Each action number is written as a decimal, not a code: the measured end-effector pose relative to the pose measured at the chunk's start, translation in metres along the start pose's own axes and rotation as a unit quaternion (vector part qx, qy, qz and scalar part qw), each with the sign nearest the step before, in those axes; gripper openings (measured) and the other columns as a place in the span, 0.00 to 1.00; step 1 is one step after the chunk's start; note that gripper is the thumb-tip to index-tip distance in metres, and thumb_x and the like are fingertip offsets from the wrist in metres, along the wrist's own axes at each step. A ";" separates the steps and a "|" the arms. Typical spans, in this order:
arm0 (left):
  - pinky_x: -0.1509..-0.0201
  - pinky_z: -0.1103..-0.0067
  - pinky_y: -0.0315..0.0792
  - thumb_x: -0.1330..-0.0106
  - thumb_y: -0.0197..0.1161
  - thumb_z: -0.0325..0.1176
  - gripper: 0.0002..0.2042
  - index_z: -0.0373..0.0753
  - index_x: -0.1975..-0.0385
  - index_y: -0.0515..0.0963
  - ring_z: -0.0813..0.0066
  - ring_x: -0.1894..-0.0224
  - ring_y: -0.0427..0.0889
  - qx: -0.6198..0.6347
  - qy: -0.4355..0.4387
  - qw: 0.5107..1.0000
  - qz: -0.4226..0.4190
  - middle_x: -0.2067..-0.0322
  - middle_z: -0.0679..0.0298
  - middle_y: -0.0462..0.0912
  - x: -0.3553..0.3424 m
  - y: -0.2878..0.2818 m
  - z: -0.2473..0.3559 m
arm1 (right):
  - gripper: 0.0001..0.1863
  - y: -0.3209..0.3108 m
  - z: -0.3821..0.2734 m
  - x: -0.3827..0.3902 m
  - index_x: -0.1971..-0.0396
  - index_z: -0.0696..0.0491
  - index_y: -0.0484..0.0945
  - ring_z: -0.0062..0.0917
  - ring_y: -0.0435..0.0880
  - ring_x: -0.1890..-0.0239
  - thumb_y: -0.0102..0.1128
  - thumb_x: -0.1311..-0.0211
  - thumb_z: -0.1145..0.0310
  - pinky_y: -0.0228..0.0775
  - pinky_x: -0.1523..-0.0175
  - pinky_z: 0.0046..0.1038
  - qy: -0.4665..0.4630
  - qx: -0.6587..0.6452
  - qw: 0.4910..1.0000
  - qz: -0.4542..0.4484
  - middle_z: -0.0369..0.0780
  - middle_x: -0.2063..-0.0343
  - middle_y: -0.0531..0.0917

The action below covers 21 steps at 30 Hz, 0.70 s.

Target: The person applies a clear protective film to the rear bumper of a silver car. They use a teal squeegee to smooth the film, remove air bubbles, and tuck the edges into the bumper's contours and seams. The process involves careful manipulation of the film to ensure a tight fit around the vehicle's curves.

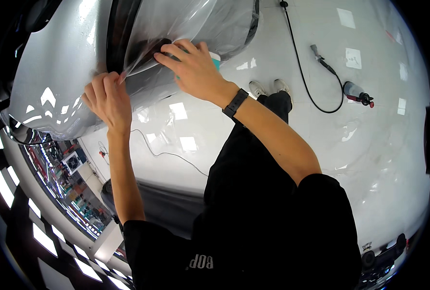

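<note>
A sheet of clear film [176, 21] drapes over the grey body of a car [62, 58], wrinkled and stretched next to a dark trim strip [120, 34]. My left hand [109, 96] is closed, pinching the edge of the film between thumb and fingers by the lower end of the strip. My right hand [191, 67], with a black band on the wrist, has bent fingers closed on the film beside a dark recess [147, 50] in the bodywork. A teal and white object [216, 60] shows partly behind this hand; its kind is hidden.
On the glossy pale floor [369, 159] at the right lies a pump sprayer [357, 93] with a black hose [304, 79] and spray wand [322, 59]. A thin cable [169, 153] runs across the floor. Shelves [79, 193] with many goods stand at the lower left.
</note>
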State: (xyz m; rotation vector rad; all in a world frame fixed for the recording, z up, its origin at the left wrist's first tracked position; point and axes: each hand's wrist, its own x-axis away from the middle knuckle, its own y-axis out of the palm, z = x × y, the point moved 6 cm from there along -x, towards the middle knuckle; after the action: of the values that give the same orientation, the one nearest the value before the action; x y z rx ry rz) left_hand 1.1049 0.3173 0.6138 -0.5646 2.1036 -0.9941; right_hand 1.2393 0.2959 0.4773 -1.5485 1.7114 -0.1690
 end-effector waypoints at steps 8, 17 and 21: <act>0.57 0.71 0.62 0.46 0.77 0.33 0.12 0.47 0.72 0.76 0.69 0.63 0.74 0.004 0.030 0.999 -0.027 0.67 0.73 0.77 -0.008 -0.007 -0.001 | 0.33 0.000 0.000 0.001 0.39 0.45 0.77 0.29 0.70 0.40 0.68 0.49 0.76 0.61 0.50 0.39 0.016 -0.002 1.000 0.002 0.32 0.43 0.75; 0.61 0.73 0.65 0.47 0.79 0.34 0.13 0.46 0.73 0.77 0.70 0.69 0.75 -0.021 0.040 0.998 0.048 0.70 0.73 0.79 -0.004 -0.001 -0.005 | 0.33 0.003 -0.003 0.005 0.40 0.45 0.77 0.29 0.70 0.41 0.66 0.50 0.79 0.61 0.50 0.39 0.006 -0.002 1.000 0.019 0.31 0.43 0.75; 0.52 0.70 0.67 0.46 0.77 0.32 0.10 0.45 0.71 0.80 0.67 0.62 0.76 -0.051 -0.013 0.998 0.019 0.65 0.71 0.80 -0.008 -0.002 0.003 | 0.34 0.003 -0.001 0.005 0.40 0.44 0.77 0.29 0.70 0.41 0.67 0.52 0.77 0.62 0.51 0.39 0.013 0.008 1.000 0.024 0.32 0.43 0.75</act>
State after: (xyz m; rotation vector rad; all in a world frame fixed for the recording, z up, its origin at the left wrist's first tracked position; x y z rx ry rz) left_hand 1.1123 0.3197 0.6180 -0.5824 2.1423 -0.8581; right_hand 1.2367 0.2921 0.4737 -1.4986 1.7611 -0.1776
